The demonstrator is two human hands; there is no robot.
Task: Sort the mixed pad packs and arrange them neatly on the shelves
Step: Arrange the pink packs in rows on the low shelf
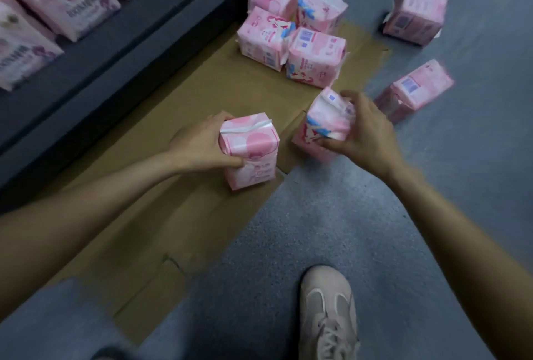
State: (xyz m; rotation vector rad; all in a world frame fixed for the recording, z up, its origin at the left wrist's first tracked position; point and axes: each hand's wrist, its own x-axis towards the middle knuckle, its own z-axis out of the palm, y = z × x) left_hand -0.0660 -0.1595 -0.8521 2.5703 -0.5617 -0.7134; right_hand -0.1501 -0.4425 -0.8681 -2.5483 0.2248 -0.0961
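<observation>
My left hand grips a pink pad pack with round dots, standing upright on the flattened cardboard. My right hand holds a second pink pack with a blue-and-white figure, tilted over the cardboard's edge. A cluster of several pink packs stands further back on the cardboard. Two more pink packs lie on the grey floor, one at the far right and one nearer. Pale pink packs with dark print are lined up on the dark shelf at the upper left.
Grey carpet floor lies right of the cardboard. My shoe rests on the floor at the bottom, and my jeans-covered knee fills the lower left. The shelf's front lip runs diagonally along the cardboard's left side.
</observation>
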